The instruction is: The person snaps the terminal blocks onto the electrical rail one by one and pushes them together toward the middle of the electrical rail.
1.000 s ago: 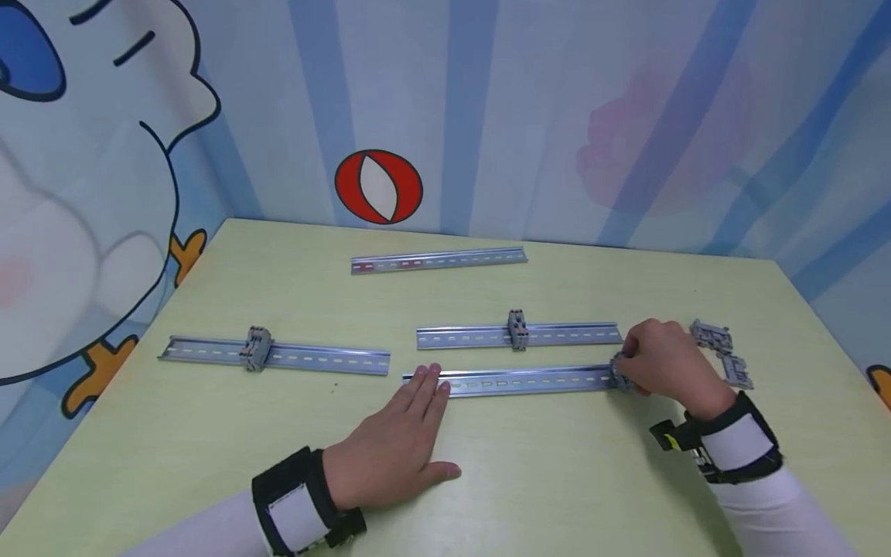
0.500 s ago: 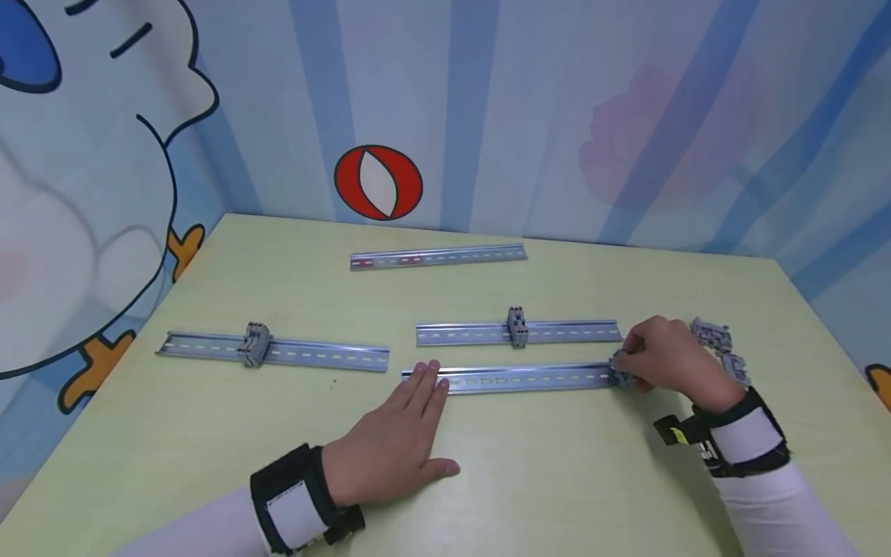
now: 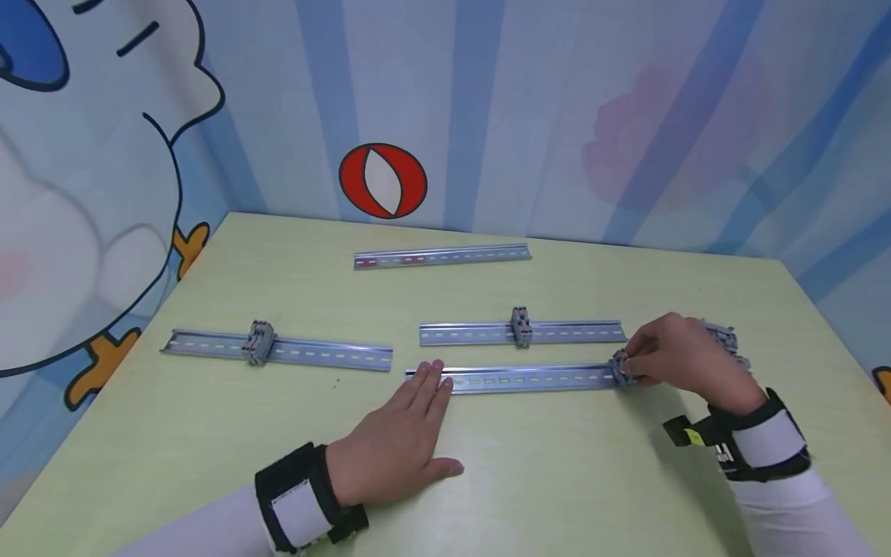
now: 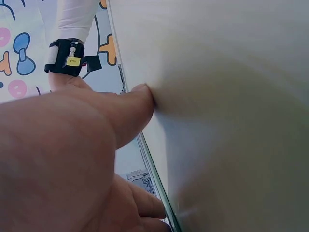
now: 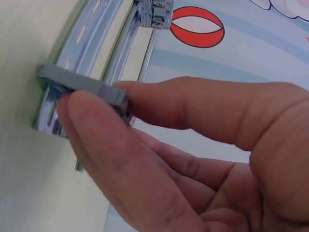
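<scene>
The front slotted metal DIN rail (image 3: 529, 379) lies on the table. My left hand (image 3: 393, 445) rests with straight fingers across its left end, thumb spread out on the table. At the rail's right end my right hand (image 3: 678, 360) pinches a grey terminal block (image 3: 619, 368) between thumb and fingers. In the right wrist view this terminal block (image 5: 82, 84) sits across the rail (image 5: 79, 34) near its end. Behind my right hand, more grey terminal blocks (image 3: 724, 337) lie flat, partly hidden by it.
Just behind is a second rail (image 3: 466, 334) carrying an upright terminal block (image 3: 520, 327). Another rail (image 3: 334, 357) at the left bears grey blocks (image 3: 260, 343). A rail with red marks (image 3: 473, 254) lies near the back edge, before the printed wall (image 3: 487, 116).
My right wrist has swung slightly to the right and the hand turned a little, exposing more of the pinched terminal block at the rail's end. My left hand stays on the rail.
</scene>
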`<state>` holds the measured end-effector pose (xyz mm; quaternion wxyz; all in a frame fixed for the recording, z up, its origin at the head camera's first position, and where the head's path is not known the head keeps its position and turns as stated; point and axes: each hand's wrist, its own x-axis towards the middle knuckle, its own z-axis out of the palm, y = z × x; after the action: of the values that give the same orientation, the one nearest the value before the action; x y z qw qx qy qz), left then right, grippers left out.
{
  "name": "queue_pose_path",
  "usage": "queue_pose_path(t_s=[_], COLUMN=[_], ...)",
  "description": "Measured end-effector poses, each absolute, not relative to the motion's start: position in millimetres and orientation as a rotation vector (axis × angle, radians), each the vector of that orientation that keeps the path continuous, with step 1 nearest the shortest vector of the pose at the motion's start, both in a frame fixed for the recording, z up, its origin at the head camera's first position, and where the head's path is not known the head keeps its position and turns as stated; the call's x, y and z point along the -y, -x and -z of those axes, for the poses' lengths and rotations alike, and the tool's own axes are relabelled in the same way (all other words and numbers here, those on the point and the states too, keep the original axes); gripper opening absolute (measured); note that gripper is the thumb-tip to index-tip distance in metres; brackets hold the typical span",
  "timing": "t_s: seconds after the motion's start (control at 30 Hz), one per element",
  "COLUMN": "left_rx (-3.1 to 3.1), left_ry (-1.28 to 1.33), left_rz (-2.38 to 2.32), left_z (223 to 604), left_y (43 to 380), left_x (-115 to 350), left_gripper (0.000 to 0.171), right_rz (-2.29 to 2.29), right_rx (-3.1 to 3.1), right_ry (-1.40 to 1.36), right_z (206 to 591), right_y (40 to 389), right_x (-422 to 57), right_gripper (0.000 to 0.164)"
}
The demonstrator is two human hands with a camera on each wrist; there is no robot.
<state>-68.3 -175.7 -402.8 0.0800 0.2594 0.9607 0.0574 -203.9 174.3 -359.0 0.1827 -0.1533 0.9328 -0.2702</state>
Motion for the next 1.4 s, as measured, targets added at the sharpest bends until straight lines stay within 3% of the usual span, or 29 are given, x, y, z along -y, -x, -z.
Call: queue_pose_path(t_s=[0.93,1.4], left_rx=[-2.861,-2.870], left_ry=[-0.761,-0.771], left_rz=[-0.171,-0.138], left_z=[400.6,405.1], left_y=[68.2,69.8], left_x=[174.5,174.3], left_gripper=[0.090,0.091], right_rz=[1.253,1.262], right_rx=[-2.460,-2.475], right_ry=[0.564,0.513], right_z=[390.9,397.3], right_y=[184.5,174.8], right_x=[-103.7,-79.6], right_gripper=[0.017,0.017])
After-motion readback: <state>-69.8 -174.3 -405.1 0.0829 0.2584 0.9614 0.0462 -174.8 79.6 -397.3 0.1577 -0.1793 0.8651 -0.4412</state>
